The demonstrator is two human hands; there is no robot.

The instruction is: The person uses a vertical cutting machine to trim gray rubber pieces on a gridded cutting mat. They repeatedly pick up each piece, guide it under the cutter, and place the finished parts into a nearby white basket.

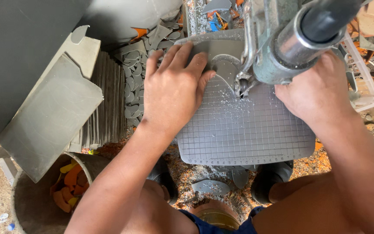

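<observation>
No packages, labels, signs, screens visible

The left hand [174, 86] lies flat on a sheet piece [204, 50] at the far left of the gridded tabletop [243, 134], the right hand [319, 93] at its right edge. Between them stands the machine head [282, 47]. Left of the tabletop stands a stack of sheets [107, 104], with a bucket [35, 203] nearer, below it.

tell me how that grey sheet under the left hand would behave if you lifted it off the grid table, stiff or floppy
The grey sheet is probably fairly stiff: it lies flat under the left hand, and the stack of similar sheets stands on edge without sagging. Likely light, being thin.
</observation>
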